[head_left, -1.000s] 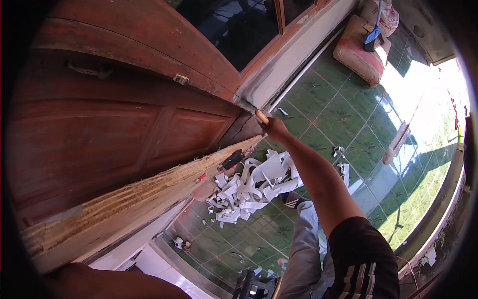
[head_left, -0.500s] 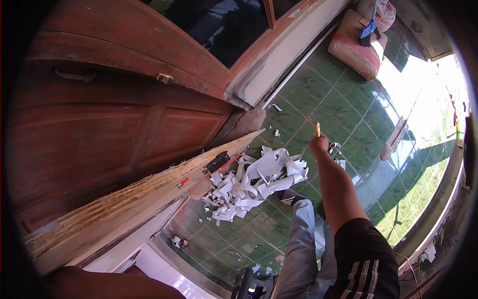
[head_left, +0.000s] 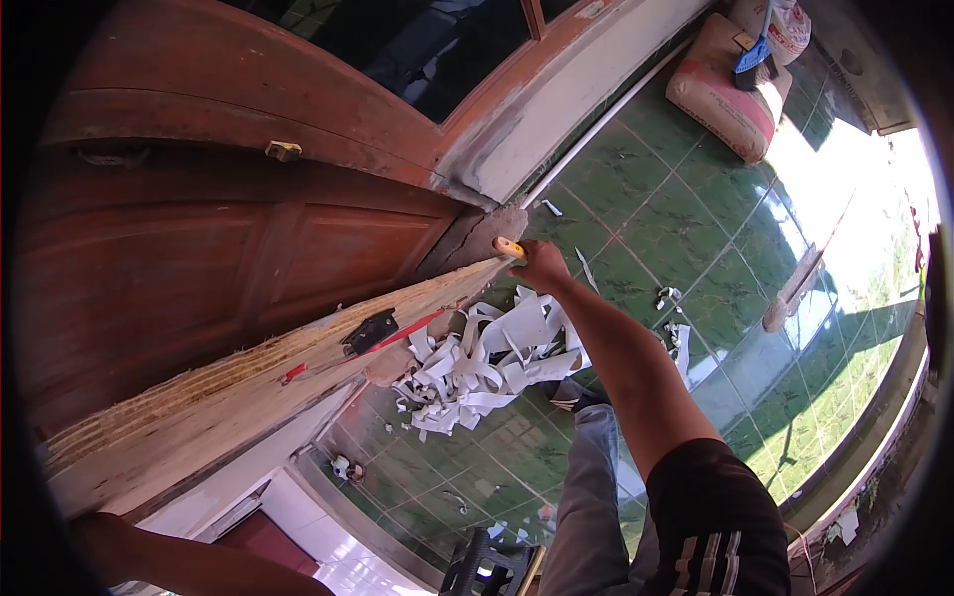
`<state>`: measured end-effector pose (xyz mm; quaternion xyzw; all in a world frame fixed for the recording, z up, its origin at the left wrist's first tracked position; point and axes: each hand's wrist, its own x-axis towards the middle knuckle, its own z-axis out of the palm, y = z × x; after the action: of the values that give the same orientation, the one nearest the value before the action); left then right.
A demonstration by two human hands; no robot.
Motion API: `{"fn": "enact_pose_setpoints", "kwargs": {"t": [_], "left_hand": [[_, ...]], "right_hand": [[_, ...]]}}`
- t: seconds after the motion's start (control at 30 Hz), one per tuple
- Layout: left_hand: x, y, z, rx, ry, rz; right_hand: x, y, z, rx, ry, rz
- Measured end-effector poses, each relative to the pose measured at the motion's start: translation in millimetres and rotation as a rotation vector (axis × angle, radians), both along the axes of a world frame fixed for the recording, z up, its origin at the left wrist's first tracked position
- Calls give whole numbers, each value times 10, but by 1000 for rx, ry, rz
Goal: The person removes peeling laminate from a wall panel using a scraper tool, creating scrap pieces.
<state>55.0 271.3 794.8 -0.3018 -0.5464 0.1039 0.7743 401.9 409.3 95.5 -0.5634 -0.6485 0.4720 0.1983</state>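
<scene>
My right hand [head_left: 542, 266] is closed round a tool with a pale wooden handle [head_left: 509, 247], held at the far end of a long wooden board [head_left: 298, 350]. The tool's working end is hidden. The board's rough, layered edge faces up, and a black block-shaped piece [head_left: 370, 333] with a red strip [head_left: 407, 330] sits against its side. At lower left, my left forearm [head_left: 199, 564] reaches to the board's near end; that hand is lost in the dark border. White curled strips [head_left: 497, 358] lie heaped on the floor beside the board.
A brown-red wooden door [head_left: 169, 268] stands along the left. Green tiles [head_left: 636, 189] cover the floor, with scraps scattered about. A filled sack [head_left: 725, 89] and a blue broom [head_left: 752, 58] are at the back. Near my legs stands a black stool [head_left: 487, 566].
My right hand has swung left with the wooden-handled tool, from over the floor to the board's far end. The view has shifted slightly, and more of my left forearm shows.
</scene>
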Motion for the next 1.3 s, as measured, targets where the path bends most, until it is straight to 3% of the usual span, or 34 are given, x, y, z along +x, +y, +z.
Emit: {"fn": "enact_pose_setpoints", "kwargs": {"t": [0.13, 0.27, 0.33, 0.4, 0.5, 0.6, 0.63, 0.77, 0.93, 1.03, 1.13, 1.2, 1.3], "left_hand": [[238, 159, -71, -133, -219, -514], [359, 294, -104, -207, -376, -807], [388, 288, -58, -257, -278, -716], [406, 248, -73, -166, 332, -108], [636, 519, -336, -38, -526, -933], [552, 500, -252, 100, -283, -542], [559, 546, -247, 85, -462, -803], [495, 505, -201, -5, -504, -891], [302, 221, 49, -176, -559, -950], [279, 185, 52, -325, -79, -526], [292, 239, 27, -164, -654, -1070], [321, 203, 25, -210, -512, -864], [343, 232, -43, -158, -491, -825]], "right_hand": [[-109, 72, -185, 23, -57, 65], [-68, 153, -149, -51, 61, 79], [-60, 212, -194, 16, 38, 144], [-63, 322, -259, 21, 11, 237], [-41, 421, -404, 117, 76, 325], [-19, 573, -508, 121, 101, 418], [-9, 608, -540, 108, 105, 448], [-13, 677, -684, 145, 78, 485], [-43, 571, -636, 14, 139, 332], [-62, 560, -710, -209, 379, 358], [82, 571, -583, -258, 470, 419], [62, 529, -562, -271, 509, 348], [-10, 469, -603, -266, 451, 242]]}}
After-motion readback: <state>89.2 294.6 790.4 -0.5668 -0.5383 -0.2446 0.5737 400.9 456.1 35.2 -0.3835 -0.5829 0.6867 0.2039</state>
